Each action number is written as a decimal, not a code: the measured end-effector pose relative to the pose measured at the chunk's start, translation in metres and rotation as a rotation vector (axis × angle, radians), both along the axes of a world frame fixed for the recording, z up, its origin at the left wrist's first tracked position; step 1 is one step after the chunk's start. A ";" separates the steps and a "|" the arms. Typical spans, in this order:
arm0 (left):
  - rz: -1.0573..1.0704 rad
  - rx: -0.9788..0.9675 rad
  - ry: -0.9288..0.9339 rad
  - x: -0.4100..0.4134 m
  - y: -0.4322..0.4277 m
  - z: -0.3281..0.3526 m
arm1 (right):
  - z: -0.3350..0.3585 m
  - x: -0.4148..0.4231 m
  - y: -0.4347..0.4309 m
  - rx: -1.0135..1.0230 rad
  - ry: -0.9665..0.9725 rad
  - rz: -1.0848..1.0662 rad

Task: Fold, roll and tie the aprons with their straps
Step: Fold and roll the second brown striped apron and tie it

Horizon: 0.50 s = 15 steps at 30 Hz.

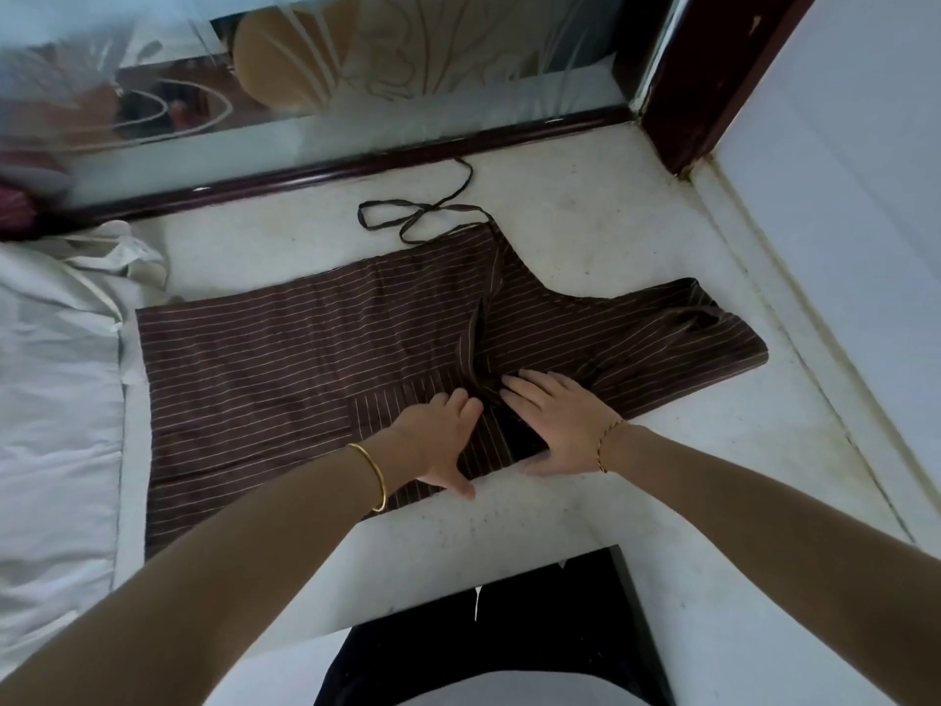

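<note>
Left hand (438, 440) flat, fingers straight, palm down on the apron (285, 359) by its near edge. It grips nothing, only presses. Right hand (557, 425) likewise flat, just beside it, with a bunched crease between the two. Probably pinning and smoothing the waist so the fold lies true before rolling.

Apron spread on the floor (662, 491), bib end to the right, skirt toward a white cloth (56, 359) at left. Cannot tell whether they touch.

Strap (407, 221) loops loose on the far side, clear of the fabric, likely so it is free for the tie. Rolling not yet begun.
</note>
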<state>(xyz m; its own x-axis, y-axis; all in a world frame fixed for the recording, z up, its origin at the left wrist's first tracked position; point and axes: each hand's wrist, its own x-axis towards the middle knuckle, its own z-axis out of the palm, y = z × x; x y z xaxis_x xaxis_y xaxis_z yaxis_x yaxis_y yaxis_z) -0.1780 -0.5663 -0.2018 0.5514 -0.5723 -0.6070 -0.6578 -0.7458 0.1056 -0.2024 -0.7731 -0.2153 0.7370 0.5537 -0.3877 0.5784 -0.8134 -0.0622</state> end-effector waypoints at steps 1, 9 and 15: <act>-0.006 0.009 -0.008 -0.001 -0.001 0.001 | 0.000 0.001 0.000 -0.018 -0.012 0.008; 0.148 -0.038 0.077 0.001 0.000 0.009 | -0.013 0.007 0.005 0.072 -0.226 -0.033; 0.299 0.197 0.314 0.006 0.025 0.023 | 0.026 0.038 0.023 -0.091 0.056 -0.111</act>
<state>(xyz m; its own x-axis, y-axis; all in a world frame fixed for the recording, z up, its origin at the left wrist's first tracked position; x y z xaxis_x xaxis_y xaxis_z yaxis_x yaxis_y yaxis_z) -0.1724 -0.5416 -0.1787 0.4472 -0.2735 -0.8516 -0.3698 -0.9235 0.1024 -0.1641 -0.7501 -0.1897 0.7675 0.4309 -0.4746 0.4824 -0.8758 -0.0151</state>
